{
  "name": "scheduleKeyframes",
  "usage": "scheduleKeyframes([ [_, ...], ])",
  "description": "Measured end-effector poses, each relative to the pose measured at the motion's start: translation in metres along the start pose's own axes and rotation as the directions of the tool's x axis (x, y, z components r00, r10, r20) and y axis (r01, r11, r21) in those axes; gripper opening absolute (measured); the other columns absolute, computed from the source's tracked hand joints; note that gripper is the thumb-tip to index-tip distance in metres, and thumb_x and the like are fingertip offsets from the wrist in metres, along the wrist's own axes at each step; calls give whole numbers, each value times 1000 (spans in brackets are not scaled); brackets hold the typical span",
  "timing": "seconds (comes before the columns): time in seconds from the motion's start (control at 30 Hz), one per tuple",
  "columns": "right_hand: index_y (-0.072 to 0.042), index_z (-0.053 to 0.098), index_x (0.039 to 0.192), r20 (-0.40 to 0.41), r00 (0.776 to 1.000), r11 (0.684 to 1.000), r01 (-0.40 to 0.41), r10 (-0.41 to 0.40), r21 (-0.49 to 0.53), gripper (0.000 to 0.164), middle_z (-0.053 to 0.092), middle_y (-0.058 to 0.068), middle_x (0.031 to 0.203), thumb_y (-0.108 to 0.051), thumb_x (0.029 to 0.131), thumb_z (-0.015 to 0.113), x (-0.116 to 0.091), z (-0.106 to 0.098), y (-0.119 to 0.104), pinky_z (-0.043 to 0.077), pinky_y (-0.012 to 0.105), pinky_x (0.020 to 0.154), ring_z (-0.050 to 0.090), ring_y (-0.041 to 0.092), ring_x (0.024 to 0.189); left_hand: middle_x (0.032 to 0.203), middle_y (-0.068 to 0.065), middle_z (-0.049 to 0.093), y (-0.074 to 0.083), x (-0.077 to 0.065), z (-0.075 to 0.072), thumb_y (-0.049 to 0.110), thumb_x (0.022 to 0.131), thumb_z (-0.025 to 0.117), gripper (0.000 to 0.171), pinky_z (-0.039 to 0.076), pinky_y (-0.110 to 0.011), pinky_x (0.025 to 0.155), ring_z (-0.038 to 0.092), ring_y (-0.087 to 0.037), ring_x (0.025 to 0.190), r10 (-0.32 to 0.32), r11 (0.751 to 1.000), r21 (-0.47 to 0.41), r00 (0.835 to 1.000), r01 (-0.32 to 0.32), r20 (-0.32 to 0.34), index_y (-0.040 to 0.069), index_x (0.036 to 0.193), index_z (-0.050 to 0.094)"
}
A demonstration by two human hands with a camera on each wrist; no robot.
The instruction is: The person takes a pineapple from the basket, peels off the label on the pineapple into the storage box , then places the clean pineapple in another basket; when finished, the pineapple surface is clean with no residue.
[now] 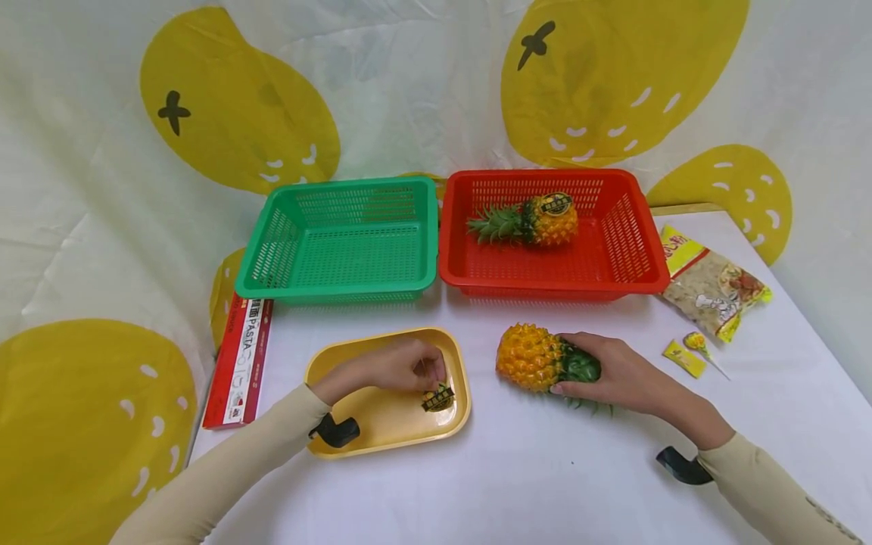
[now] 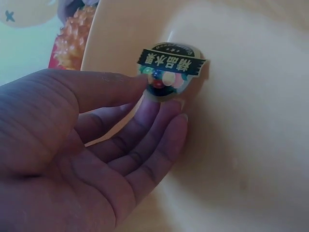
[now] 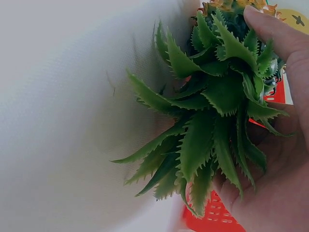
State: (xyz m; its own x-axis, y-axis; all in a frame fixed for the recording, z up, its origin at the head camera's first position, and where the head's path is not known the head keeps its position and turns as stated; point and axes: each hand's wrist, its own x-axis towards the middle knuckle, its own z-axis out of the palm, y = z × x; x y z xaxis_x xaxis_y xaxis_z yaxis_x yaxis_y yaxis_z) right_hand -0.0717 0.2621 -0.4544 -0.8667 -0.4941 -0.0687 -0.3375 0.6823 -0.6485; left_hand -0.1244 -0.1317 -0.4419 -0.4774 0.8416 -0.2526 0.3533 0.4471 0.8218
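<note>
My left hand (image 1: 409, 366) is over the yellow tray (image 1: 381, 448) and pinches a black and gold fruit sticker (image 2: 166, 70) between thumb and fingertips. The sticker has a dark banner with printed characters and a fruit picture. To the right of the tray, my right hand (image 1: 616, 375) grips a small pineapple (image 1: 530, 357) around the base of its crown. This pineapple lies on its side on the white table, its orange body pointing left. In the right wrist view, its spiky green leaves (image 3: 227, 92) spread below my thumb.
At the back stand a green basket (image 1: 361, 261) and a red basket (image 1: 555, 288). Inside the red one lies another pineapple (image 1: 555, 225) bearing a similar sticker. A red pasta box (image 1: 235, 371) is at left; a food bag (image 1: 715, 291), yellow packet (image 1: 684, 358) and lollipop (image 1: 696, 342) lie at right.
</note>
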Motion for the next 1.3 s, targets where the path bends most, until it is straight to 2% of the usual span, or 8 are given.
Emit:
scheduleKeyframes([
  [0.17,0,57,147,2,1000,1000,-3,3,-2,81,65,14,137,-50,89,85,0,0,0,54,58,97,62,31,121,91,-5,70,2,-2,-2,-8,94,69,10,54,-27,79,62,-11,83,-10,999,32,1000,11,-27,-2,101,71],
  [0.37,0,57,147,0,1000,1000,-7,7,-5,81,65,13,137,-50,89,85,0,0,0,55,56,96,62,30,120,90,1,70,5,-4,-4,-6,94,66,11,55,-27,81,64,-11,84,-35,997,62,999,37,-39,0,101,73],
  [0.6,0,57,147,0,1000,1000,-14,14,-3,82,64,15,138,-51,89,85,-1,1,0,54,58,97,61,32,122,92,4,71,18,-2,-11,-1,94,71,6,56,-26,80,66,-11,83,17,996,89,997,-10,-78,3,98,74],
  [0.8,-1,57,147,0,1000,1000,-13,13,-4,82,65,12,138,-51,89,84,-1,1,0,55,56,96,61,29,120,88,4,69,31,11,-13,5,96,73,4,56,-26,76,65,-9,77,79,992,107,988,-64,-134,7,100,73],
  [0.97,-1,57,147,-2,1000,1000,-6,6,1,81,65,12,138,-51,89,84,-1,1,0,55,56,96,62,29,120,89,5,67,43,25,-10,2,97,70,9,55,-26,75,64,-11,76,117,990,99,979,-102,-164,6,105,72],
  [1.17,-3,58,147,-10,1000,1000,12,-12,-5,79,66,9,137,-50,89,85,0,1,1,55,55,96,62,26,119,98,0,69,60,41,-10,5,100,71,13,56,-23,77,66,-14,86,185,977,134,970,-165,-158,3,113,72],
  [1.3,-3,59,146,-9,1000,1000,14,-15,-8,78,66,8,136,-50,89,85,0,1,1,55,54,96,62,24,118,111,-6,70,70,52,-9,11,99,76,25,56,-29,82,66,-20,99,214,967,175,962,-185,-167,2,121,69],
])
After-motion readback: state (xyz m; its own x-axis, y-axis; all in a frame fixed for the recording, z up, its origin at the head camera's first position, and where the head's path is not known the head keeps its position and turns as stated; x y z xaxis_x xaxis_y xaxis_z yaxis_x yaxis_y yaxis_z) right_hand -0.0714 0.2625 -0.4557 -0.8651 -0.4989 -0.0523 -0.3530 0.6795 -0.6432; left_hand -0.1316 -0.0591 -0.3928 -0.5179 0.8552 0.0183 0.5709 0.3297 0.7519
